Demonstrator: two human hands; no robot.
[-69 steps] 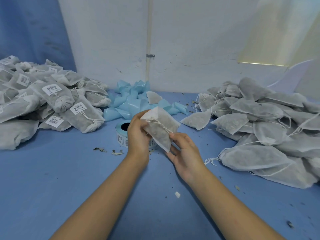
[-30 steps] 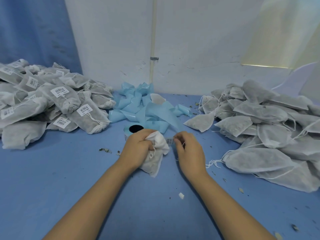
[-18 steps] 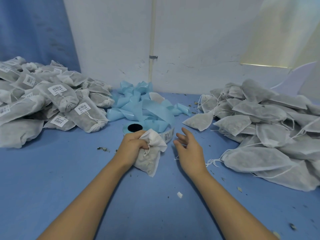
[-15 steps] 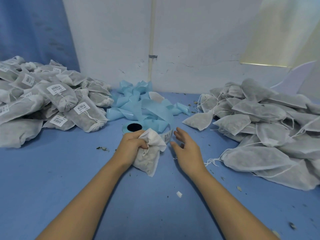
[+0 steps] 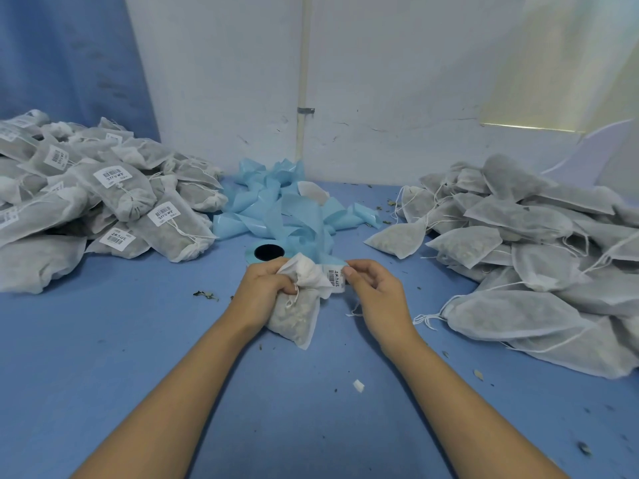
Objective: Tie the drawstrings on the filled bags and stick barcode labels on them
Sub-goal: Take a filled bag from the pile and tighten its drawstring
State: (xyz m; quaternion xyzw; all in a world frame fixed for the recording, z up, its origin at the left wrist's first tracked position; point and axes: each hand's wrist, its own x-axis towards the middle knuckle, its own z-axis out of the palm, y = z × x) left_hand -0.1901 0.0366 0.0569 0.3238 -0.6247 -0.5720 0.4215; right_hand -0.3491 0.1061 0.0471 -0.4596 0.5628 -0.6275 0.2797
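A filled white mesh bag (image 5: 295,314) lies on the blue table at the centre, its neck gathered. My left hand (image 5: 265,291) grips the bunched neck and its drawstring. My right hand (image 5: 371,292) pinches the edge of a white barcode label (image 5: 336,277) between thumb and forefinger, right beside the bag's neck. The label roll (image 5: 267,254), pale blue with a dark core, sits just behind my left hand, partly hidden by the bag.
A heap of labelled, tied bags (image 5: 114,209) fills the left side. A heap of unlabelled bags (image 5: 525,257) with loose strings fills the right. Crumpled blue backing strip (image 5: 287,209) lies at the back centre by the wall. Small crumbs dot the table (image 5: 103,357).
My right hand, spread open half a second ago, has closed its thumb and finger on the barcode label by the roll. My left hand keeps its grip on the bag's neck.
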